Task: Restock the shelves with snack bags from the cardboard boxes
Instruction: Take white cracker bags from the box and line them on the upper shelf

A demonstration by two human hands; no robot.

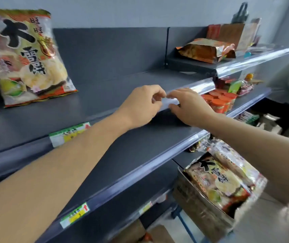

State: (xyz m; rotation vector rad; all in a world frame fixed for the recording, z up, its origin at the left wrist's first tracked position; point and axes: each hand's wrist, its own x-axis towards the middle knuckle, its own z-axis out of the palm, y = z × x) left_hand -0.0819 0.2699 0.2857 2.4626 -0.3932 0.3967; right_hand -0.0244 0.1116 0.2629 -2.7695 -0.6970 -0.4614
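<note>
A large snack bag (26, 57) with black characters stands upright at the left of a dark grey shelf (105, 95). Both hands meet at that shelf's clear front price strip (173, 102). My left hand (142, 106) pinches the strip from the left with curled fingers. My right hand (189, 106) pinches it from the right, thumb under the edge. Neither hand holds a bag. Lower right, an open cardboard box (198, 209) holds more of the same snack bags (222, 178).
A lower dark shelf (140, 151) runs under my arms, with green and yellow price tags (75, 214) on its edge. Red-lidded cups (219, 100) sit on the shelf to the right. A higher shelf (228, 65) at the right carries a lying foil bag (206, 50).
</note>
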